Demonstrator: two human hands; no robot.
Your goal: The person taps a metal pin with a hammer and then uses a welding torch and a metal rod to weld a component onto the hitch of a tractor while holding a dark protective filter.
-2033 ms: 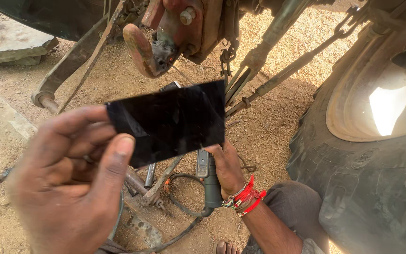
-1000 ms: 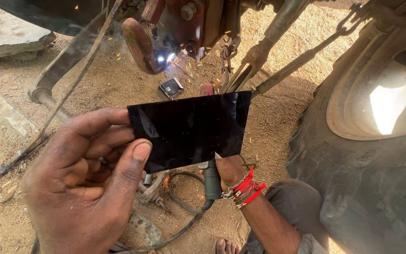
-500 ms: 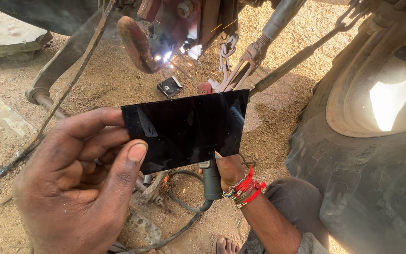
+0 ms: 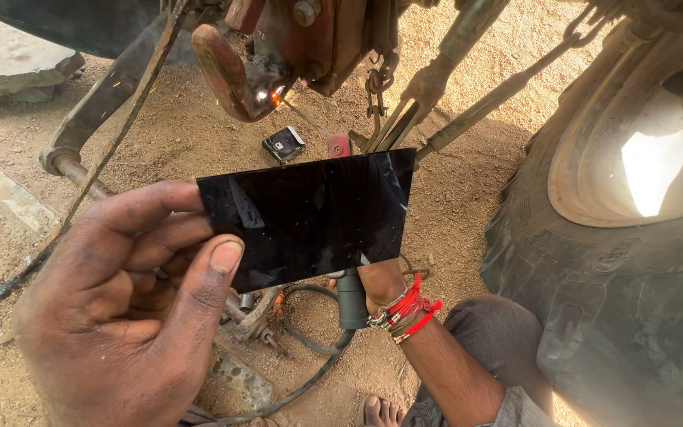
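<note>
Dark glass held up w/ welding sparks behind.
L hand [image 4: 120, 316] pinches dark glass plate [image 4: 310, 217] at its 9 o'clock edge; R hand [image 4: 377, 281] grips electrode holder [image 4: 351, 299] at plate's 6 o'clock. Sparks [image 4: 269, 95] at 12, tyre [image 4: 594, 261] at 3.

left hand [image 4: 120, 316] raised, fingers [image 4: 215, 273] pinched; right hand [image 4: 379, 283] gripping, wrist bent.
</note>
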